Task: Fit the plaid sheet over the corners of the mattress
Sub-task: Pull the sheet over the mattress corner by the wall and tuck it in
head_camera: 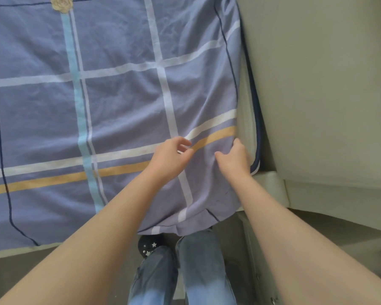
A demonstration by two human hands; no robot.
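Note:
The blue plaid sheet, crossed by white, light-blue and orange stripes, lies spread over the mattress and hangs over its near right corner. A strip of bare mattress side shows along the right edge. My right hand grips the sheet's edge at that right side, fingers curled into the fabric. My left hand hovers just left of it above the orange stripe, fingers loosely bent; whether it touches the cloth I cannot tell.
A beige padded bed frame runs along the right of the mattress and wraps the corner. A small beige fabric flower lies on the sheet at the far left. My jeans-clad legs stand at the foot of the bed.

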